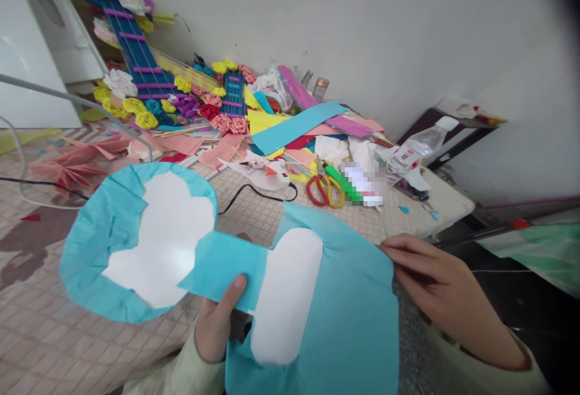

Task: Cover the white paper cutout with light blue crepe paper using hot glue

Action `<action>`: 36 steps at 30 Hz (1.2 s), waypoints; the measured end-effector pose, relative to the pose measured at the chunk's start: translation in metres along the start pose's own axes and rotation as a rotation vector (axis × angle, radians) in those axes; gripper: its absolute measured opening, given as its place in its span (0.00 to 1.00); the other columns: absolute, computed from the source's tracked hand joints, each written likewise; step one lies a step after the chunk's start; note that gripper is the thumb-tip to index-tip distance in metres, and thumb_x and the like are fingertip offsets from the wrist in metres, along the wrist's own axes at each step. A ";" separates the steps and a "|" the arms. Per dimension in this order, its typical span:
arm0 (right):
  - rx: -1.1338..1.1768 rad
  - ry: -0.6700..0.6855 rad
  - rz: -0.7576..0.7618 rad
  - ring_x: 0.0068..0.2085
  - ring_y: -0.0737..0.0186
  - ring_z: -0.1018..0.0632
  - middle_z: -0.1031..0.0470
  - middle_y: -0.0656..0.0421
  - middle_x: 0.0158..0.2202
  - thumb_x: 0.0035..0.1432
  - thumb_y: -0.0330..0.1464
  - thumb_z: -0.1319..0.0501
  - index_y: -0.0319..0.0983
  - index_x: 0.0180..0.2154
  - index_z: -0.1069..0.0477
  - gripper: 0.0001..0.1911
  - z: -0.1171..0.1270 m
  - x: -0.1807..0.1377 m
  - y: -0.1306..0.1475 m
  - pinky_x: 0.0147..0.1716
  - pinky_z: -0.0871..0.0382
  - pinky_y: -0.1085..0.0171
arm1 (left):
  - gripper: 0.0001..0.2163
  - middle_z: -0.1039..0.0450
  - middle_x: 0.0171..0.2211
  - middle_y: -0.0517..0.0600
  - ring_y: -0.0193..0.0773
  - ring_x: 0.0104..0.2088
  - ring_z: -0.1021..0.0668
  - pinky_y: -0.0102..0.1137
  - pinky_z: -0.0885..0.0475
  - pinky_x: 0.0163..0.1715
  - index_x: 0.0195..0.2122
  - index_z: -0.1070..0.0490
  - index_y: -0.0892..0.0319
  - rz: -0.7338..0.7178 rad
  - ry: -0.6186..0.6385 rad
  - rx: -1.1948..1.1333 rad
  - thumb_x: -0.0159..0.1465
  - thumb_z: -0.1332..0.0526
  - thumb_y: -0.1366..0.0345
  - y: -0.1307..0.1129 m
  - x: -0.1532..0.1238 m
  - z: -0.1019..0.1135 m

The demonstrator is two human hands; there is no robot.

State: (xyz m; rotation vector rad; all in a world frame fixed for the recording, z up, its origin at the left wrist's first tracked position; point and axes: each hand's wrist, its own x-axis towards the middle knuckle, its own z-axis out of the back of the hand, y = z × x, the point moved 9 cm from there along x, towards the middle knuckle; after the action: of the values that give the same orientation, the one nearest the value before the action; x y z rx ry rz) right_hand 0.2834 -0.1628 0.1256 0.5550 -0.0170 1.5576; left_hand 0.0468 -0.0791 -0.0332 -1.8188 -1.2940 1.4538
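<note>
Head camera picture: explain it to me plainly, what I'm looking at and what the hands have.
This is one picture from a camera worn on a person's head, looking down at their own two bare hands. The left hand pinches the narrow middle of a white cut-out shape covered in blue paper. The right hand holds that paper's right edge. Beyond lies a tiled surface crowded with craft things: red and yellow scissors, a glue gun with a black cord, coloured paper strips, paper flowers and a clear plastic bottle.
</note>
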 end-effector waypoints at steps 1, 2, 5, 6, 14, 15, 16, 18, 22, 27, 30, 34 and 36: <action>0.006 0.000 -0.012 0.32 0.66 0.25 0.27 0.57 0.32 0.55 0.27 0.48 0.42 0.34 0.26 0.13 0.000 0.000 -0.001 0.29 0.30 0.70 | 0.22 0.23 0.36 0.53 0.48 0.41 0.23 0.36 0.27 0.40 0.45 0.32 0.62 0.002 -0.011 0.007 0.48 0.35 0.64 0.000 0.000 0.001; 0.016 0.008 -0.022 0.32 0.66 0.25 0.27 0.57 0.33 0.55 0.28 0.48 0.43 0.34 0.26 0.12 -0.001 0.001 -0.003 0.29 0.30 0.70 | 0.22 0.22 0.34 0.52 0.47 0.38 0.23 0.35 0.26 0.38 0.45 0.32 0.62 0.008 -0.015 0.013 0.48 0.35 0.65 0.001 0.000 0.001; 0.057 0.037 -0.051 0.32 0.67 0.25 0.27 0.58 0.33 0.55 0.28 0.47 0.43 0.35 0.25 0.12 -0.006 0.001 -0.008 0.29 0.30 0.71 | 0.21 0.22 0.31 0.49 0.42 0.31 0.22 0.31 0.26 0.33 0.43 0.31 0.62 0.026 -0.001 0.017 0.47 0.34 0.64 0.005 0.003 0.002; 0.077 0.039 -0.066 0.32 0.67 0.25 0.27 0.58 0.33 0.55 0.28 0.47 0.43 0.34 0.25 0.12 -0.008 0.001 -0.011 0.29 0.30 0.71 | 0.21 0.22 0.30 0.48 0.41 0.30 0.22 0.30 0.26 0.32 0.42 0.31 0.62 0.023 0.001 0.010 0.46 0.34 0.64 0.005 0.003 0.002; 0.280 -0.019 -0.160 0.30 0.67 0.26 0.27 0.58 0.31 0.51 0.27 0.43 0.42 0.30 0.26 0.08 -0.015 -0.002 -0.027 0.24 0.31 0.72 | 0.12 0.27 0.19 0.44 0.38 0.25 0.24 0.27 0.27 0.23 0.30 0.29 0.60 0.012 -0.028 0.004 0.45 0.33 0.64 0.003 0.004 0.004; 0.288 -0.020 -0.167 0.30 0.67 0.26 0.27 0.58 0.31 0.51 0.27 0.42 0.42 0.30 0.25 0.07 -0.015 -0.002 -0.027 0.24 0.31 0.72 | 0.11 0.29 0.17 0.43 0.37 0.23 0.24 0.26 0.28 0.21 0.29 0.30 0.59 0.018 -0.023 0.002 0.45 0.33 0.64 0.004 0.004 0.004; 0.293 -0.019 -0.170 0.30 0.67 0.26 0.27 0.58 0.31 0.51 0.28 0.42 0.42 0.30 0.25 0.07 -0.016 -0.002 -0.026 0.24 0.31 0.72 | 0.10 0.31 0.15 0.42 0.36 0.22 0.25 0.25 0.29 0.20 0.28 0.30 0.59 0.023 -0.020 -0.002 0.46 0.34 0.64 0.005 0.004 0.004; 0.296 -0.016 -0.171 0.30 0.66 0.26 0.27 0.58 0.30 0.51 0.28 0.41 0.42 0.29 0.25 0.06 -0.016 -0.002 -0.024 0.25 0.31 0.71 | 0.09 0.31 0.16 0.41 0.34 0.22 0.25 0.23 0.29 0.20 0.29 0.31 0.59 0.029 -0.020 -0.031 0.47 0.34 0.65 0.006 0.004 0.005; 0.265 0.009 -0.157 0.30 0.67 0.26 0.27 0.58 0.31 0.52 0.28 0.43 0.42 0.29 0.25 0.07 -0.014 -0.002 -0.021 0.25 0.32 0.72 | 0.10 0.31 0.16 0.42 0.37 0.25 0.24 0.25 0.27 0.22 0.32 0.31 0.58 0.044 -0.009 -0.040 0.48 0.35 0.64 0.010 0.005 0.007; 0.202 0.034 -0.157 0.30 0.68 0.25 0.26 0.59 0.31 0.51 0.29 0.43 0.42 0.29 0.24 0.08 -0.011 -0.001 -0.020 0.27 0.31 0.72 | 0.11 0.30 0.15 0.44 0.43 0.31 0.22 0.31 0.26 0.29 0.29 0.30 0.59 0.025 0.000 0.055 0.46 0.34 0.62 0.008 0.007 0.009; 0.202 0.032 -0.201 0.30 0.67 0.25 0.26 0.58 0.31 0.50 0.31 0.42 0.42 0.29 0.24 0.08 -0.010 -0.001 -0.025 0.26 0.30 0.73 | 0.15 0.24 0.25 0.48 0.45 0.36 0.23 0.32 0.26 0.35 0.33 0.29 0.60 -0.004 0.009 0.024 0.45 0.33 0.62 0.006 0.007 0.008; 0.227 0.053 -0.254 0.31 0.66 0.24 0.25 0.57 0.32 0.50 0.32 0.42 0.42 0.30 0.23 0.08 -0.012 -0.002 -0.032 0.26 0.29 0.72 | 0.17 0.23 0.36 0.51 0.46 0.45 0.26 0.33 0.29 0.44 0.38 0.30 0.60 -0.008 -0.010 -0.010 0.46 0.33 0.64 0.007 0.008 0.009; 0.230 0.065 -0.263 0.32 0.65 0.23 0.25 0.57 0.32 0.51 0.33 0.42 0.42 0.30 0.23 0.08 -0.012 -0.004 -0.034 0.26 0.29 0.72 | 0.18 0.23 0.36 0.51 0.48 0.46 0.26 0.36 0.30 0.46 0.40 0.30 0.60 0.007 -0.013 -0.007 0.46 0.34 0.64 0.007 0.008 0.009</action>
State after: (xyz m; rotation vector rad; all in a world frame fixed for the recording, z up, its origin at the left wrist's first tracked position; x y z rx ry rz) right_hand 0.3111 -0.1594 0.1023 0.6592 0.2772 1.3269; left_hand 0.0412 -0.0769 -0.0461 -1.8234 -1.3018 1.4690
